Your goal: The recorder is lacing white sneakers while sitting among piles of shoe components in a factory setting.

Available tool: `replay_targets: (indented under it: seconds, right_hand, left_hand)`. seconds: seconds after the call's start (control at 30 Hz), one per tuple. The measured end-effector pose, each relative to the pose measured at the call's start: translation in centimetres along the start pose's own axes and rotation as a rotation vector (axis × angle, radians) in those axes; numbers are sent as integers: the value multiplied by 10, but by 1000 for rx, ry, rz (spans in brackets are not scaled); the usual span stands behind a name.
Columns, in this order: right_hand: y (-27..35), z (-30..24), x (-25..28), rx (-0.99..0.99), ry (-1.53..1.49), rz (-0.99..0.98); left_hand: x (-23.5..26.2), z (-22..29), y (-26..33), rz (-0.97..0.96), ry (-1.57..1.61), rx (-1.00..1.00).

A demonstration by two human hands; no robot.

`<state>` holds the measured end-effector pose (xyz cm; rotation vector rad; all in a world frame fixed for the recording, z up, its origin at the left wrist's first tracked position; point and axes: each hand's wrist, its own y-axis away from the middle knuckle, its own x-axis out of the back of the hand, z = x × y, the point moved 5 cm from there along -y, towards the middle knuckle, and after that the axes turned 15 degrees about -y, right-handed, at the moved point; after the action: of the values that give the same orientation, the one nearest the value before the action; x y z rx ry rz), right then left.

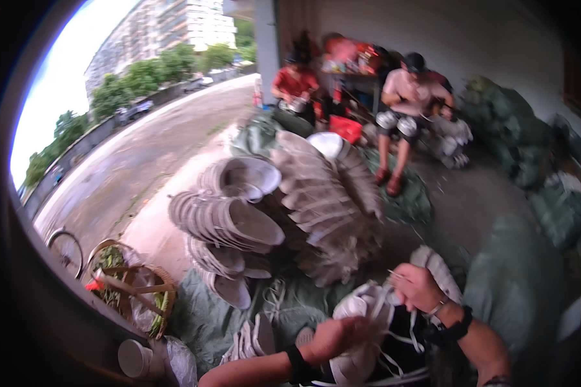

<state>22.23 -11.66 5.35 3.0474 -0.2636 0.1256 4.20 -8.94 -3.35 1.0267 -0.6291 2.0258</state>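
My right hand (419, 288), nearly closed, is pinching one thin, pale stick (397, 275).
My left hand (337, 338) is touching one rounded, white bundle (356, 362) between both; blurry fingers, I cannot tell how open.

Wicker basket (168, 281) holding leafy greens (110, 259) noted at lower left | white tub (134, 358) and clear plastic bag (182, 362) found side by side below it | red bag (346, 129) sighted near cluttered desk (361, 75) | green sacks (513, 122) piled along right-hand wall (529, 58) | road (142, 155), trees (150, 76), tall building (168, 35) recorded outside.
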Motion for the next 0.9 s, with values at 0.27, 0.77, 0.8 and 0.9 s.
replay_targets:
  seconds: [0.27,0.77,0.8,0.9]
  right_hand:
    - [4,12,-1,41,-118,-54]
    - [18,61,-36,84,-617,62]
    - [18,62,-36,20,-676,104]
    - [12,68,-24,-68,-859,123]
  left_hand:
    - [10,19,-41,282,692,40]
    - [17,36,-21,412,132,12]
    - [18,39,-12,490,27,-26]
    - [0,33,15,410,-144,-55]
